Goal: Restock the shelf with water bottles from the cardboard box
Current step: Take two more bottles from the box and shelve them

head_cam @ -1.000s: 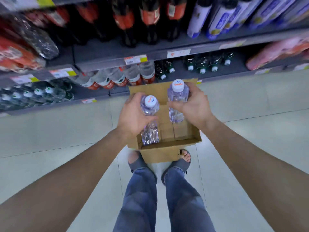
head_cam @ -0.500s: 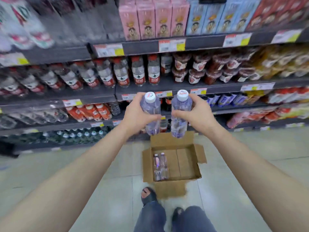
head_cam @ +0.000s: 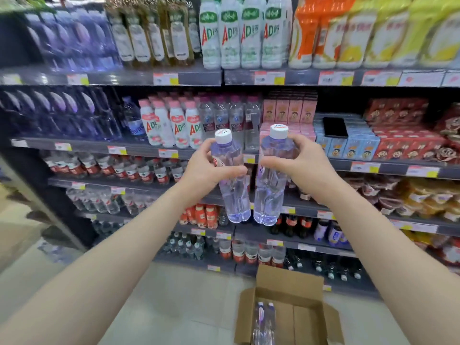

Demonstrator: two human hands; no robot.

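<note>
Head view: clear white-capped water bottles [head_cam: 234, 180] upright

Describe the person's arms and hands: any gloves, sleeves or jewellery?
Nothing is worn. The left hand and right hand are bare, with no gloves, rings or watch in view. Both forearms are uncovered right to the picture's edge, so no sleeves show.

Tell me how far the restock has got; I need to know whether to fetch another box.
Done: the cardboard box on the floor is mostly empty. In hand: the left hand holds one water bottle and the right hand holds another, both upright, raised before the shelves and not yet placed. Left: shelving these two, then the two bottles lying in the box.
</note>
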